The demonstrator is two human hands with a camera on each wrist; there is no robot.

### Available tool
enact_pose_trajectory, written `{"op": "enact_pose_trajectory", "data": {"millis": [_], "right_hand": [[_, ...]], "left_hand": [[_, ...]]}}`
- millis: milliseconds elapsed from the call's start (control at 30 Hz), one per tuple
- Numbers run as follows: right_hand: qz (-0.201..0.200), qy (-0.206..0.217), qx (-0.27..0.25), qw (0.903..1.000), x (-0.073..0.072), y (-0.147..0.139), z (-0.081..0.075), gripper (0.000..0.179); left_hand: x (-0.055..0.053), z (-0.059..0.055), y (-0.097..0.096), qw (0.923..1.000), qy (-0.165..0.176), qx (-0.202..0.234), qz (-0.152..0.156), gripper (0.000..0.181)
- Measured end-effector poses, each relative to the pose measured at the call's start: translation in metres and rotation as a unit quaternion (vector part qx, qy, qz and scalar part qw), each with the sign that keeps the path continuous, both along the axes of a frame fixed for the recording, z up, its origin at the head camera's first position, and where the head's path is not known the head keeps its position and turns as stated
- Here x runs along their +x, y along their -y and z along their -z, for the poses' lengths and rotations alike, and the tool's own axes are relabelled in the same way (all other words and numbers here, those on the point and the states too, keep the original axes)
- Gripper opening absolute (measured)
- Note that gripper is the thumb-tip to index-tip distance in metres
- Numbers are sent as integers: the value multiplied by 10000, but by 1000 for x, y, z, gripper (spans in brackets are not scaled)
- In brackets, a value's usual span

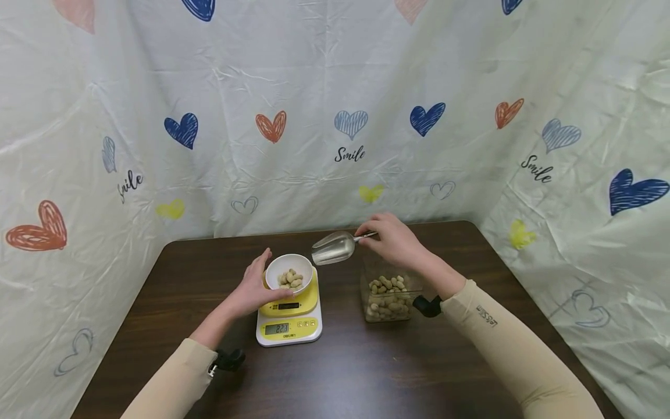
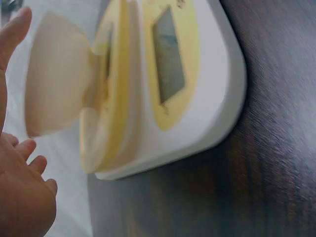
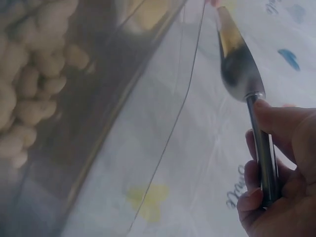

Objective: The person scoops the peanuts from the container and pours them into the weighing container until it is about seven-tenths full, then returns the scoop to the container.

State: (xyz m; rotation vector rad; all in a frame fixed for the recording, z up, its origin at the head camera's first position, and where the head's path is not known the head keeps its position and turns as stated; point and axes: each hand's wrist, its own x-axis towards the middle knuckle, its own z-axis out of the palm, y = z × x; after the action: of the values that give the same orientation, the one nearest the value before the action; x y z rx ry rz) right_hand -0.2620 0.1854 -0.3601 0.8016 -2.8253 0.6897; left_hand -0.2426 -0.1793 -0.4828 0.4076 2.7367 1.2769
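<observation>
A small white bowl (image 1: 274, 269) with several peanuts (image 1: 291, 279) in it sits on a yellow and white kitchen scale (image 1: 289, 336). The left hand (image 1: 255, 288) is spread around the bowl's left side, its thumb near the front rim. Seen from the left wrist, the fingers (image 2: 35, 165) are loosely bent close beside the bowl (image 2: 59, 79). The right hand (image 1: 389, 235) grips the handle of a metal scoop (image 1: 333, 248), held above the table with its mouth toward the bowl. No peanuts show in the scoop. In the right wrist view, fingers and thumb wrap the handle (image 3: 264, 148).
Right of the scale stands a clear plastic container (image 1: 364, 291) part filled with peanuts (image 1: 388, 299), below the right forearm. The dark wooden table (image 1: 356, 372) ends at the back against a white curtain (image 1: 309, 192) printed with hearts.
</observation>
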Motion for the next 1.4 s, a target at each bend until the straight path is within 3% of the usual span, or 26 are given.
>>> {"op": "enact_pose_trajectory", "data": {"millis": [233,600,833,1033,1400], "right_hand": [[59,-161,-116,9998,8,-28,-7,17],[359,-454,-126,9982,18,-67,-17,16],[402,-641,-90,9971,26,-86,-21,15],[309,-864,-23,9958,30,-101,-23,16],[35,-940,306,9951,35,-118,-18,16]], "left_hand": [[8,-27,-12,9996,-185,192,28,121],[23,-51,-44,9957,-469,395,695,115],[28,-56,-66,9910,-641,480,1074,116],[32,-58,-85,9887,-560,497,1297,117],[33,-48,-126,9868,-350,266,1556,119]]}}
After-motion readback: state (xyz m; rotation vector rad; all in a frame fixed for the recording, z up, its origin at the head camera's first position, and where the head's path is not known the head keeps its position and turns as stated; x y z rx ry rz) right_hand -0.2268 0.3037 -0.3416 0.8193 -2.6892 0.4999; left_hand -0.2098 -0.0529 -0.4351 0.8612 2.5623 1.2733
